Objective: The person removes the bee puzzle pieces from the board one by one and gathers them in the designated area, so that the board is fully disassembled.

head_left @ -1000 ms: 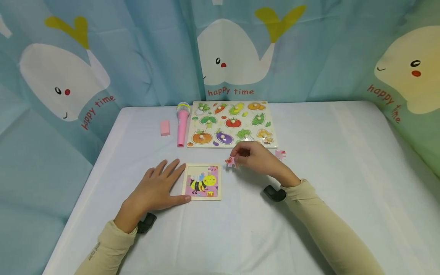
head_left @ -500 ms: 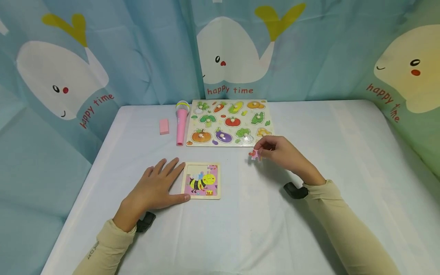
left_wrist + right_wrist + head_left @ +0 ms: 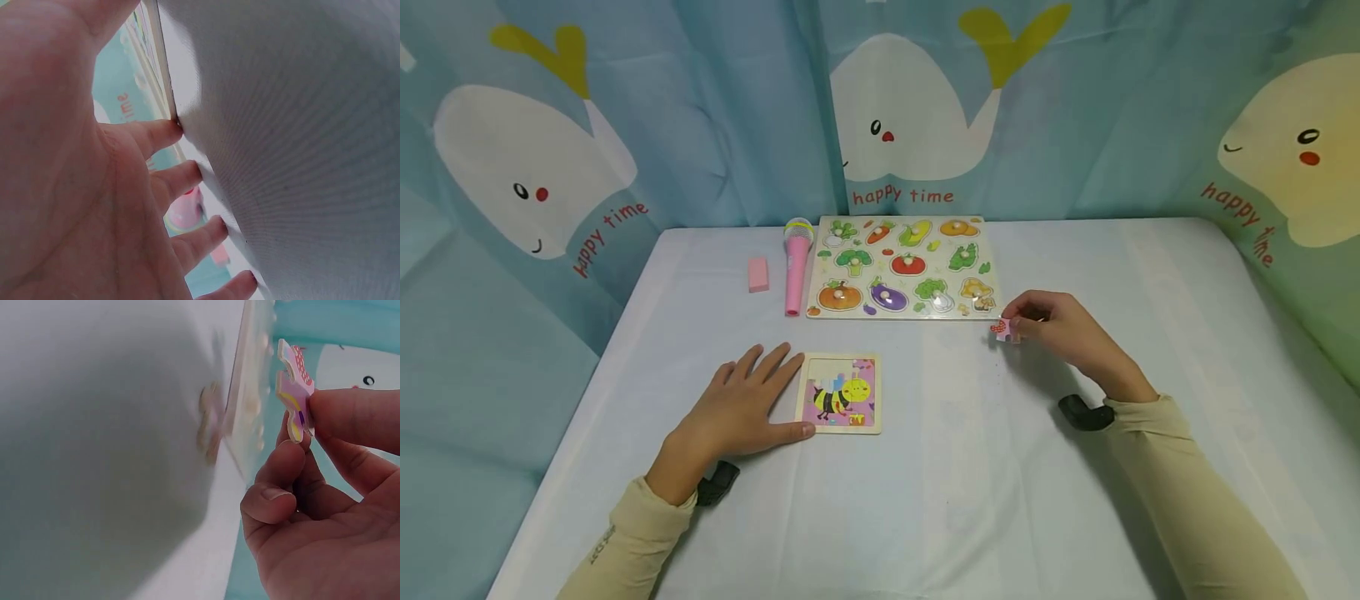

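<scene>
By board edge (image 3: pixel 910 317), R grip (image 3: pixel 1063 332) pinching pc (image 3: pixel 1003 330), wide gap, L grip (image 3: pixel 737 407) splayed, touching tray (image 3: pixel 831 368)

Far part of white tablecloth (image 3: pixel 925 500): vegetable peg board (image 3: pixel 880 268) lay flat, with tomato (image 3: pixel 907 265), eggplant (image 3: pixel 891 297) and pumpkin (image 3: pixel 838 297) among its pictures. Pink microphone (image 3: pixel 795 271) lay just left of board, head toward the far edge. Pink block (image 3: pixel 758 274) lay farther left, apart from the microphone. Blue curtain (image 3: pixel 730 92) hung beyond the far edge, printed with white whales (image 3: pixel 910 117), yellow tails (image 3: pixel 997 50) and red "happy time" lettering (image 3: pixel 931 197).
</scene>
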`<state>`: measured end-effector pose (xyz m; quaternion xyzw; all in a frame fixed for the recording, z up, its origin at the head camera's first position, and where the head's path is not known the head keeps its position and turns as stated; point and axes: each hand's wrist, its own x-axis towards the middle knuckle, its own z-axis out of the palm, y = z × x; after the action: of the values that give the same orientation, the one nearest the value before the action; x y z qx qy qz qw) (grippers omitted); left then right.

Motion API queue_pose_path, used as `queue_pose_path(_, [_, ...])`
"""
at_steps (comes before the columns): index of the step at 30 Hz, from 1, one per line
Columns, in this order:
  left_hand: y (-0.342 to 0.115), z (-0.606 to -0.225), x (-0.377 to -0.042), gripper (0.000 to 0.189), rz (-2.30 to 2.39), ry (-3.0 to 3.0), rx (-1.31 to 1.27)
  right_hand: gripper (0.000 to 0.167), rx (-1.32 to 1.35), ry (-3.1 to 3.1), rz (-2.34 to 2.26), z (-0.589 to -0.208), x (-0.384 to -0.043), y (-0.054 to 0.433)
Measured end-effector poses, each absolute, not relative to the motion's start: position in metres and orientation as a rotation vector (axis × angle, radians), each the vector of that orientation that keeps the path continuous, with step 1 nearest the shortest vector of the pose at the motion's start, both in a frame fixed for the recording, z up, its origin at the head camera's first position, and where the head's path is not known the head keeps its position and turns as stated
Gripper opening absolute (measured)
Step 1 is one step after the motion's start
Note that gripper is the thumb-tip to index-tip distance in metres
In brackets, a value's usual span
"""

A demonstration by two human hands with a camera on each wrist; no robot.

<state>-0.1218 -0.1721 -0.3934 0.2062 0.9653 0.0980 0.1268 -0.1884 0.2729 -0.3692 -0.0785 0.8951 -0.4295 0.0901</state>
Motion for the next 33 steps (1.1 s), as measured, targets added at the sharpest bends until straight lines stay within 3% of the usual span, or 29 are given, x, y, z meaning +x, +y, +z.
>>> queue_pose_path(33, [-0.172,-0.394,-0.123,0.1,0.271,2.811,0.603,0.024,-0.053,2.768,-1.003,-0.384,-0.191,0.315])
